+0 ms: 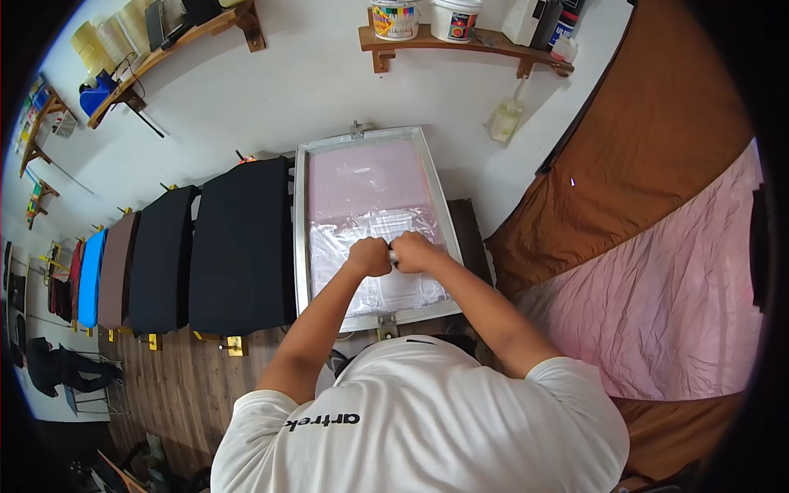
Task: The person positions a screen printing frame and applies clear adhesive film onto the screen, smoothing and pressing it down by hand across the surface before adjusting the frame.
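Note:
My left hand (370, 256) and my right hand (415, 251) are side by side in fists over the screen printing frame (302, 214). Both are wrapped around a squeegee (394, 258), of which only a short pale piece shows between them. Their fingers point down and are mostly hidden. Glossy white ink (353, 300) is spread and streaked across the near half of the mesh, under and around my fists. The far half of the mesh (366, 168) looks pinkish. Metal clamps (387, 327) sit at the near and far ends of the frame.
Left of the frame stands a row of boards with dark shirts (242, 246), a brown one (117, 271) and a blue one (92, 279). Brown cloth (633, 156) and pink cloth (657, 304) hang at right. Tubs (454, 20) stand on a wall shelf. Another person (62, 366) is far left.

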The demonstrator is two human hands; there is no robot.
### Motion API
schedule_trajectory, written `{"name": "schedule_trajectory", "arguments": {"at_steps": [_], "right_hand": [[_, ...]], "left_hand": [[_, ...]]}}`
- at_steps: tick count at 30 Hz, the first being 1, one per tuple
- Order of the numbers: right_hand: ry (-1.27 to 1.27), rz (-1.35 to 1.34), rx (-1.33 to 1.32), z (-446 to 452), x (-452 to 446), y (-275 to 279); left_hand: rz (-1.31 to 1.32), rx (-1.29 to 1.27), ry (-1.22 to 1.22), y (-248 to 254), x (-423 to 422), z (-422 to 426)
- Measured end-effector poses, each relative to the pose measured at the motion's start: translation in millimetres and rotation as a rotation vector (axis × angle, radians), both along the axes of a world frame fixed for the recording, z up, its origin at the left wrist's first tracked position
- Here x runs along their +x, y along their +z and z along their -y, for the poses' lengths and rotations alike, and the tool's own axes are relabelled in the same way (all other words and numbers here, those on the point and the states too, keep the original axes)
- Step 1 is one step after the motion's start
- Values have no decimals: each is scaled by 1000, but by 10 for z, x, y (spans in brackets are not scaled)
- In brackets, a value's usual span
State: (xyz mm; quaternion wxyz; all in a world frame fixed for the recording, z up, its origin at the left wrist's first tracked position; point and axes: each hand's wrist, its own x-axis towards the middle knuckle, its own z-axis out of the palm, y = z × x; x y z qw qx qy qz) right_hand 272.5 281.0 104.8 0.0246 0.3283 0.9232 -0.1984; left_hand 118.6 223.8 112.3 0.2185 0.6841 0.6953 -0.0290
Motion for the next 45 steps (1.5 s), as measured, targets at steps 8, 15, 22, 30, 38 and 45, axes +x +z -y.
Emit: {"name": "schedule_trajectory", "arguments": {"at_steps": [8,15,22,30,38,45], "right_hand": [[96,8,-64,556,230,5],[89,26,-192,424,202,52],[-75,-202,80,174,71,-93],[-2,-126,-25,995,455,-19],[-32,-144,17,83,31,6],[32,-23,19,-34,-50,-1]], "left_hand": [[43,-71,-65,80,194,586],[189,-132,-84,-160,36,445],[60,316,-49,-110,37,230],[151,290,-69,-168,369,1065],[84,161,57,-60,-2,139],[14,20,-30,-75,-62,-20]]}}
